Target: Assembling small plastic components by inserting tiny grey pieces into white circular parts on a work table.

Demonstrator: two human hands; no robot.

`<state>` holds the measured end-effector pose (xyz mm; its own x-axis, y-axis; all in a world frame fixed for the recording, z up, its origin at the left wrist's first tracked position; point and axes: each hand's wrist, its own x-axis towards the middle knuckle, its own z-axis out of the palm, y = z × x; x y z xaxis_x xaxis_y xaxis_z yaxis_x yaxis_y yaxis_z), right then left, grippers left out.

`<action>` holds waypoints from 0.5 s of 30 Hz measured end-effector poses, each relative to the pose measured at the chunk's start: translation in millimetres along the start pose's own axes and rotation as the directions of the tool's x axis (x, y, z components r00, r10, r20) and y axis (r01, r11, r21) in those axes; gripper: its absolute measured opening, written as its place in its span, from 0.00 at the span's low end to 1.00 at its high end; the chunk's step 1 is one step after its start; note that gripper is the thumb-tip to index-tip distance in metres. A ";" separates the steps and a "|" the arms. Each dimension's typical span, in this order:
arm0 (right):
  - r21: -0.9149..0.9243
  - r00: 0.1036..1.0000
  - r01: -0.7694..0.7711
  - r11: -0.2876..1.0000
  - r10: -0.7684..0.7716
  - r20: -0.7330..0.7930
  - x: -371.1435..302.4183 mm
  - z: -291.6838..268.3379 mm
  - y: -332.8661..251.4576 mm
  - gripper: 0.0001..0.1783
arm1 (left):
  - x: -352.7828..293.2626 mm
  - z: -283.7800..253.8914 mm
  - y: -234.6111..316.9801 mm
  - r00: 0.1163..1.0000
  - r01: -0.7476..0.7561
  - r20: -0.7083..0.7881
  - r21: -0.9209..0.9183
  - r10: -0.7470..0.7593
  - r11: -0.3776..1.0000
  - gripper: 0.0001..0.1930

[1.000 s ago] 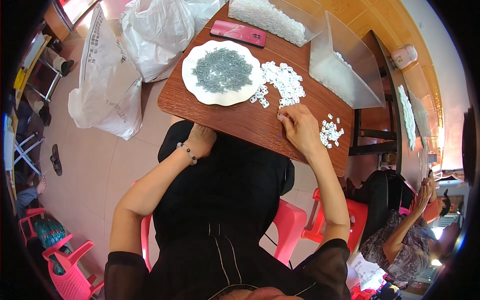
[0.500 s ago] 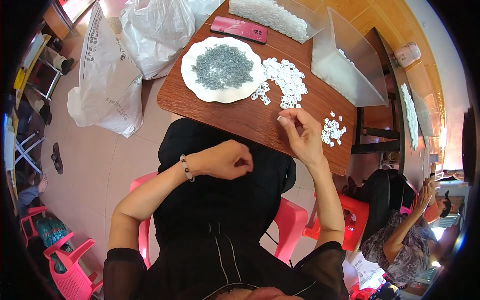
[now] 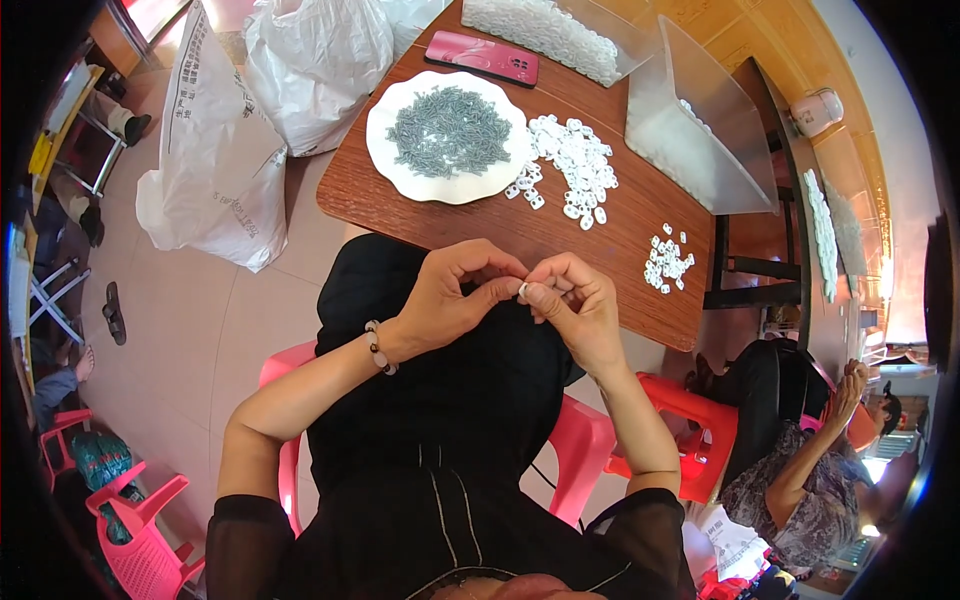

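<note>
My left hand (image 3: 452, 298) and my right hand (image 3: 582, 312) meet above my lap, at the table's near edge. Between the right thumb and fingers is a small white plastic piece (image 3: 523, 289). The left fingertips are pinched right beside it; whatever they hold is too small to make out. Beyond my hands lies a pile of white plastic pieces (image 3: 580, 165) with holes in them. To its left, a white wavy-edged plate (image 3: 382, 165) bears a heap of small grey rod-like pieces (image 3: 447, 130). A smaller cluster of white pieces (image 3: 667, 262) lies near the table's right edge.
A pink phone (image 3: 482, 58) lies behind the plate. Clear bins (image 3: 690, 130) holding white pieces stand at the table's back and right. White sacks (image 3: 215, 160) stand on the floor to the left. At the right sits another person (image 3: 800, 490).
My right hand has come back from the pile of white pieces toward my lap with one piece. My left hand has risen to meet it, its fingertips now pinched against the piece.
</note>
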<state>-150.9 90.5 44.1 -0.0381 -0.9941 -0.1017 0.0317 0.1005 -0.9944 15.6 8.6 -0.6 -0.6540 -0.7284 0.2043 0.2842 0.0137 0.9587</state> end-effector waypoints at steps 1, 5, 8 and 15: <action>-0.020 0.999 0.023 1.000 -0.024 -0.032 -0.4 1.4 2.8 0.06 | -0.2 -0.1 -1.0 1.000 0.000 0.001 -0.001 0.000 1.000 0.06; 0.046 0.985 0.062 0.997 -0.054 -0.163 0.6 7.6 5.5 0.08 | 0.2 3.4 2.4 0.996 0.094 0.012 -0.139 -0.093 0.986 0.09; 0.082 0.983 0.039 0.996 -0.023 -0.183 3.3 5.7 10.9 0.09 | 0.0 3.5 -1.7 0.995 0.097 0.005 -0.182 -0.097 0.979 0.10; 0.024 0.989 0.036 0.999 -0.032 -0.144 0.9 6.6 19.1 0.08 | 1.7 -2.2 -14.4 0.999 0.038 -0.027 -0.124 -0.042 0.992 0.08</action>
<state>-143.7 91.3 25.2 -0.1826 -0.9805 -0.0725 0.0545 0.0636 -0.9965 11.9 5.6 -14.5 -0.6463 -0.7464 0.1588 0.3438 -0.0990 0.9338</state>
